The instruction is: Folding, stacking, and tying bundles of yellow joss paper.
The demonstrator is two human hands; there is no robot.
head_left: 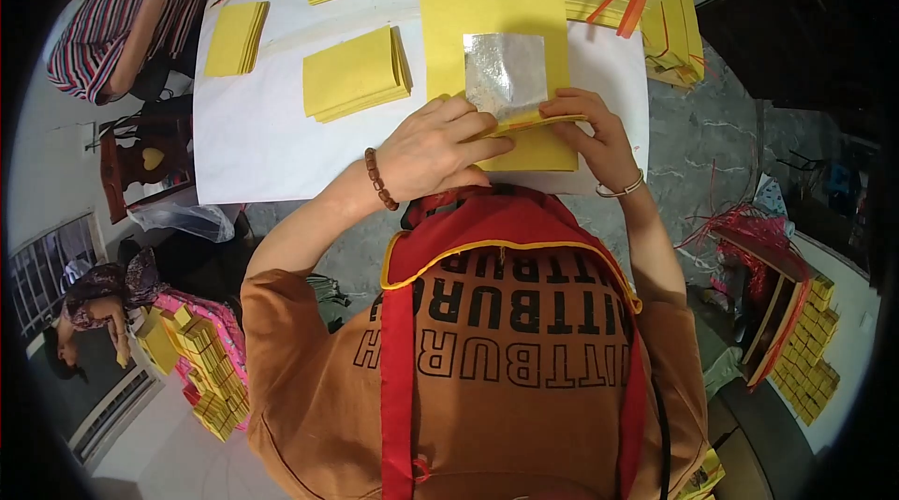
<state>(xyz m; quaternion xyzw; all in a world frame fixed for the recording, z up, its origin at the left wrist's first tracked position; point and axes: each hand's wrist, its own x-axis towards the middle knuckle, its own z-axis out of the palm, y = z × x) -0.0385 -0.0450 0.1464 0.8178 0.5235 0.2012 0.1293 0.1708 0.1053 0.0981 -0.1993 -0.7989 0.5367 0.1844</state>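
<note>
Both hands are folding up the near edge of the yellow paper sheet (496, 18) with its silver foil square (504, 72), lying on the white table (253, 139): left hand (438, 146) pressing flat, right hand (590, 137) pinching the fold, which looks to want creasing next.

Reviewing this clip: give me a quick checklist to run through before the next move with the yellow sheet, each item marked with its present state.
1. Left hand on the yellow sheet: ok, it presses near the lower edge.
2. Right hand gripping the folded lower edge: ok, fingers pinch it.
3. Silver foil square lying flat on the sheet: ok, though wrinkled.
4. Fold line straight: cannot tell, hands cover most of it.
5. Sheet resting on the white table: ok.
6. Nearby yellow stack apart from the sheet: ok, a gap shows.
</note>
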